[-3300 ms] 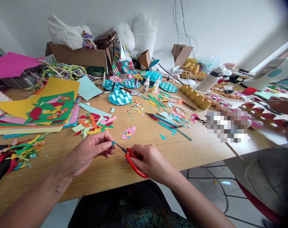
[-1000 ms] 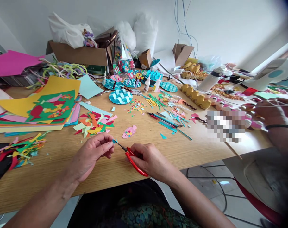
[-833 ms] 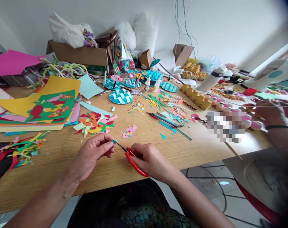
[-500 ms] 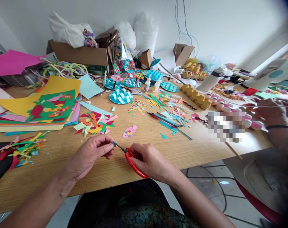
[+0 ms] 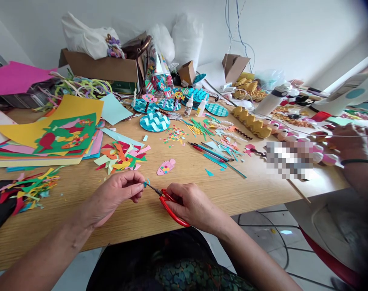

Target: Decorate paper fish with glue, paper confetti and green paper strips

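Between its thumb and fingers, my left hand (image 5: 120, 194) pinches a tiny blue paper piece (image 5: 146, 183). My right hand (image 5: 191, 204) is wrapped round the red handles of a pair of scissors (image 5: 174, 212), whose tips touch the blue piece. Just beyond the scissors, a pink paper fish (image 5: 166, 167) with coloured dots lies on the wooden table (image 5: 132, 222). Coloured paper scraps (image 5: 123, 157) are heaped beyond my left hand. Pencils and blue strips (image 5: 211, 153) lie beyond my right hand.
Stacked coloured paper (image 5: 50, 137) and a black phone (image 5: 2, 206) are at the left. Two glue bottles (image 5: 188, 106) stand near blue wavy discs (image 5: 154, 122). At the right, another person's hand (image 5: 347, 141) is beside pink and white cups (image 5: 317, 153) and a wooden stick (image 5: 298, 191).
More of the small blue piece shows at the scissor tips, sticking up beside my left fingertips. Both my hands are nearly where they were. The other person's hand has shifted slightly.
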The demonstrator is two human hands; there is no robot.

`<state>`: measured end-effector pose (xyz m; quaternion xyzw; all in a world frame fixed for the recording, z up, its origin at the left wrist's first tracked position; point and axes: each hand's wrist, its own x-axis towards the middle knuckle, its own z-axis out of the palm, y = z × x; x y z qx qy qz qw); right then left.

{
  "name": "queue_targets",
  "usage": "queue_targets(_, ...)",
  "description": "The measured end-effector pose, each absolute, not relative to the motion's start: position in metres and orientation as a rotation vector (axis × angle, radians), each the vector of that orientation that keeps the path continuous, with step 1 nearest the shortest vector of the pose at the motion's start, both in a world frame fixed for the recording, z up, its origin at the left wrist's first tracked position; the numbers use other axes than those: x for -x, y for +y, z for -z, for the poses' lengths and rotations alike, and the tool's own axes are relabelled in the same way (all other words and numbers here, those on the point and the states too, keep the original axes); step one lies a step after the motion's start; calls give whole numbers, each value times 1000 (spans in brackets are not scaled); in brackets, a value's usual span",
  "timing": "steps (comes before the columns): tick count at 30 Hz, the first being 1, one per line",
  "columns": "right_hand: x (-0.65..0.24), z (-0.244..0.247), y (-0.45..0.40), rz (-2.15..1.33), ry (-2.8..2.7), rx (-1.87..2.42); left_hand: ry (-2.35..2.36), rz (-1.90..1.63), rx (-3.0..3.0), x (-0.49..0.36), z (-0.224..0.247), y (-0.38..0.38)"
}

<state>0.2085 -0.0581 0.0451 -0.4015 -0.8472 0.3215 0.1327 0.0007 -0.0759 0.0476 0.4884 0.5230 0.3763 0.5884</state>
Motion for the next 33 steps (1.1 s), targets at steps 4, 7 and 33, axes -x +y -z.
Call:
queue_targets(4, -207, -45, -59, -951, -2461, 1165, 1216, -890, -1112, 1, -47, -78)
queue_targets(7, -207, -44, -59, -962, -2455, 1161, 1210, -911, -1089, 1, -45, -79)
queue_targets(33, -204, -45, -59, -937, -2479, 1172, 1254, -938, -1152, 2, -42, -80)
